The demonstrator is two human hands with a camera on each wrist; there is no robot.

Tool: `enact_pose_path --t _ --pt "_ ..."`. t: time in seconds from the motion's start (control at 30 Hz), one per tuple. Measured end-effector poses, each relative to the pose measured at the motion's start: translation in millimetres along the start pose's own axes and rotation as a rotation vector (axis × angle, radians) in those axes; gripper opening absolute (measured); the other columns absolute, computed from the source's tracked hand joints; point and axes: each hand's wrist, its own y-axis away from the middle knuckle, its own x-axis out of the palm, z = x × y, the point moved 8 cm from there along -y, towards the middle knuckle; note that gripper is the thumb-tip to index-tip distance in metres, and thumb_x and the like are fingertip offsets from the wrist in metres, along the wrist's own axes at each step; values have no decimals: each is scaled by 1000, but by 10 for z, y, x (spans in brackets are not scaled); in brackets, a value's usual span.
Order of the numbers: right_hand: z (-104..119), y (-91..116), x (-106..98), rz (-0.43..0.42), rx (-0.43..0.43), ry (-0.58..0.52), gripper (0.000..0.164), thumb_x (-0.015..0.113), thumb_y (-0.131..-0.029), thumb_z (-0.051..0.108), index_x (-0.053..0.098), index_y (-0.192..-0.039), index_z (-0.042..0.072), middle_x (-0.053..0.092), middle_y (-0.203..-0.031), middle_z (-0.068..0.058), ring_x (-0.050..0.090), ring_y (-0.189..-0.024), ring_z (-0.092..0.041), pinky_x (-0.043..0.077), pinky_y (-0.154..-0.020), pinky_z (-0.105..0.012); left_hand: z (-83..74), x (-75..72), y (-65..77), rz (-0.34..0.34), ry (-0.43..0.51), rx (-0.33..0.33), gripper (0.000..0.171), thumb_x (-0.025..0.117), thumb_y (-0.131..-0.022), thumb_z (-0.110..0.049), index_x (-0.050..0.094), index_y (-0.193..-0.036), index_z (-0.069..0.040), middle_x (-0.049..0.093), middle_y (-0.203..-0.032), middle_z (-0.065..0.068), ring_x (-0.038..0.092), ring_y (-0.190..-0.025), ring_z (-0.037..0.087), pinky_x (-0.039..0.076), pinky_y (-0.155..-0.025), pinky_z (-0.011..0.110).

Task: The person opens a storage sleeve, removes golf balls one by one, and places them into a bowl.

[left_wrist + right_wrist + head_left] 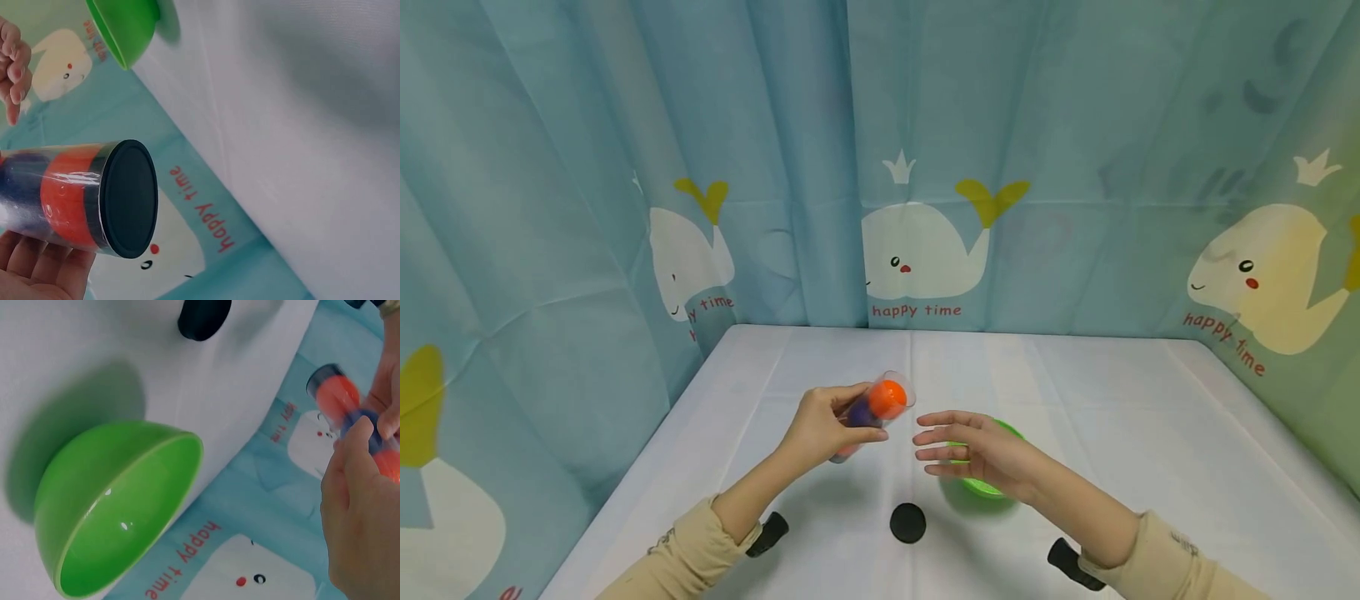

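My left hand (820, 427) grips a clear plastic canister (69, 197) around its side, tilted above the white table. Inside it sit an orange ball (888, 399) at the upper end, a dark blue ball (862, 413) and another orange-red ball (65, 197) by the black end cap (129, 199). The upper end shows a clear rim with no cap on it. Just right of the canister is my right hand (988, 454), fingers extended and holding nothing. It hovers over a green bowl (125, 512) and partly hides it in the head view.
A black disc (907, 523) lies on the white tablecloth (1075, 400) between the forearms, left of the bowl. Blue curtains (805, 125) with whale prints hang behind and beside the table. Each wrist wears a black device.
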Motion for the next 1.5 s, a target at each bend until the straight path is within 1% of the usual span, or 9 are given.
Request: enact_pose_path --t 0.13,0.27,0.5,0.67,0.83,1.0,1.17,1.23,1.5 --pt "36 -12 -51 3 11 -2 46 46 -98 21 39 -135 -6 63 -111 -5 64 -104 -18 51 -94 -36 -15 3 -11 0 -6 -3 60 85 -67 -15 63 -122 -3 68 -113 13 67 -95 22 56 -81 30" --pt "59 -33 -112 5 4 -26 48 45 -99 23 37 -137 -6 63 -113 -5 63 -106 -20 51 -94 -36 -42 11 -19 5 -33 17 61 85 -67 -17 63 -122 -3 69 -113 12 67 -94 21 56 -80 30" --pt "50 -44 -144 6 17 -124 48 44 -100 24 37 -137 -5 63 -111 -6 63 -105 -21 51 -93 -36 -62 41 -15 12 -85 59 60 85 -67 -16 63 -121 -2 68 -114 13 67 -97 24 56 -82 32" --pt "22 -48 -165 -13 33 -186 50 45 -100 22 34 -140 -6 59 -117 -11 63 -105 -21 51 -94 -34 -100 61 -17 9 -149 126 58 86 -66 -16 65 -118 -1 69 -110 14 68 -94 24 57 -79 32" --pt "23 -64 -197 -23 31 -200 50 45 -100 23 33 -140 -5 56 -121 -13 62 -106 -22 51 -94 -34 -130 66 -22 7 -214 177 57 86 -65 -18 67 -116 -1 70 -109 14 68 -90 22 57 -77 31" --pt "31 -96 -207 -18 31 -206 56 44 -100 24 26 -144 -6 56 -121 -12 62 -108 -22 50 -95 -34 -158 88 -4 29 -279 197 57 86 -65 -18 67 -116 -4 71 -109 11 68 -86 20 57 -75 29" --pt "-9 -129 -216 -54 67 -244 55 43 -101 22 24 -144 -6 56 -119 -13 63 -106 -23 51 -93 -34 -182 120 10 47 -333 204 58 86 -66 -18 66 -118 -3 70 -109 11 68 -88 20 57 -77 32" --pt "-27 -136 -215 -62 75 -255 55 43 -100 22 25 -144 -6 56 -119 -13 64 -104 -22 52 -92 -34 -206 126 12 44 -367 219 57 86 -66 -18 66 -118 -3 71 -108 11 68 -89 21 57 -78 32" --pt "-45 -122 -193 -77 58 -287 50 43 -100 18 30 -141 -7 55 -115 -13 65 -100 -21 53 -90 -31 -340 198 12 42 -578 356 54 86 -66 -20 68 -115 -7 72 -107 7 69 -94 21 56 -81 33"
